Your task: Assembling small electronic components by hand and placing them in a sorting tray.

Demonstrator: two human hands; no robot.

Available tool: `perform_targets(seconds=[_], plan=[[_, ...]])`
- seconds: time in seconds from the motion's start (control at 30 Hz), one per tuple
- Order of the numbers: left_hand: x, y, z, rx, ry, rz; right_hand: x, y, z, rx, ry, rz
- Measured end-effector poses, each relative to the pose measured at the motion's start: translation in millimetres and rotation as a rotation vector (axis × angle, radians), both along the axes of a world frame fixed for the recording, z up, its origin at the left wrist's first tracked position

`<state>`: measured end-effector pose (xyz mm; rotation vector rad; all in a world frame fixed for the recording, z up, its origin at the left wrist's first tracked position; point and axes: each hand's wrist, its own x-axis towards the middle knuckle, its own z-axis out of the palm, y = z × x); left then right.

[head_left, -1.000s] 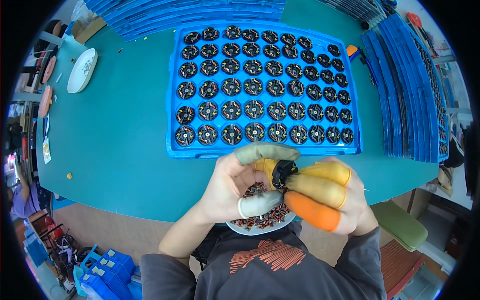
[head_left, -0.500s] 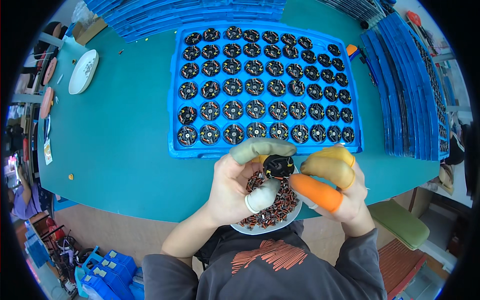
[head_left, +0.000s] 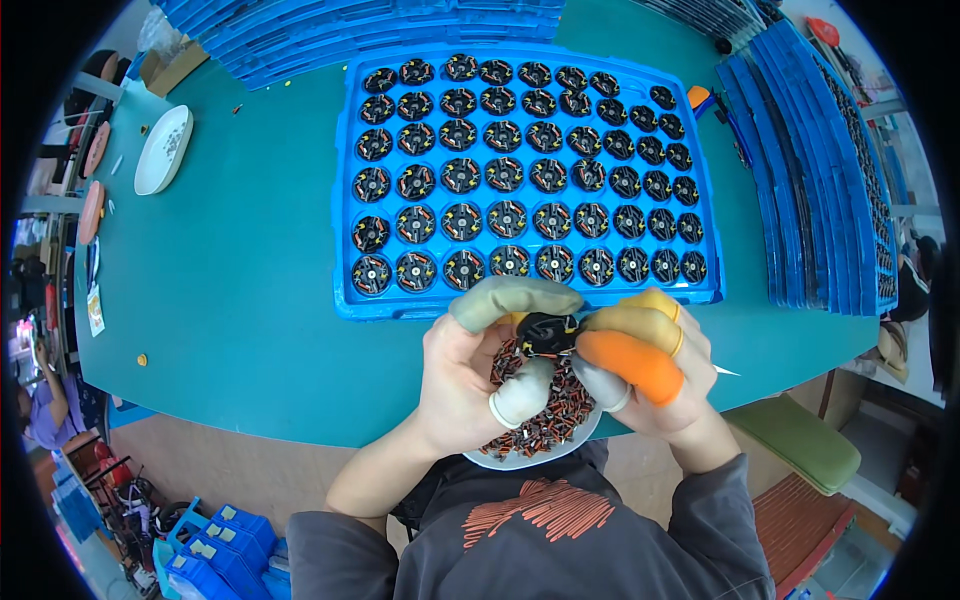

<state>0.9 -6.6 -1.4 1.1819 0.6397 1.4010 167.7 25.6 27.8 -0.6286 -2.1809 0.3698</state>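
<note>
My left hand [head_left: 462,372], with finger cots on thumb and fingers, grips a round black plastic part [head_left: 548,334] with small metal pieces on it. At this part's right edge, my right hand [head_left: 650,358] has its fingertips pinched together, in yellow, orange and grey cots. What sits between those tips is hidden. Beyond the right hand a thin pale pointed thing [head_left: 727,371] shows; whether the hand holds it I cannot tell. Below both hands is a white bowl [head_left: 520,461] heaped with small copper-and-black components [head_left: 545,430].
A blue tray [head_left: 343,230] with rows of similar round parts lies beyond my hands. Stacked blue trays stand at right [head_left: 800,180] and at the back [head_left: 370,35]. A white dish [head_left: 152,170] is at far left. An orange-handled tool [head_left: 698,97] lies beside the tray.
My right hand has moved left against the black part, and its fingers have closed together there. The left hand keeps its hold, with the part tilted slightly.
</note>
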Motion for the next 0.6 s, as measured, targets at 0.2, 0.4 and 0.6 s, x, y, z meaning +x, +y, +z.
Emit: perform_targets(seconds=[0.2,0.4,0.6], plan=[[0.4,0.5,-0.6,0.033,-0.014,0.032,-2.2,-10.1,-6.0,-0.124,0.002,-0.024],[-1.4,0.4,0.2,0.04,0.053,-0.009,-2.4,-10.2,-6.6,-0.602,0.324,-0.014],[6.4,-1.5,1.7,0.09,-0.041,0.078,-5.4,-9.3,-7.7,-0.702,0.342,0.088]])
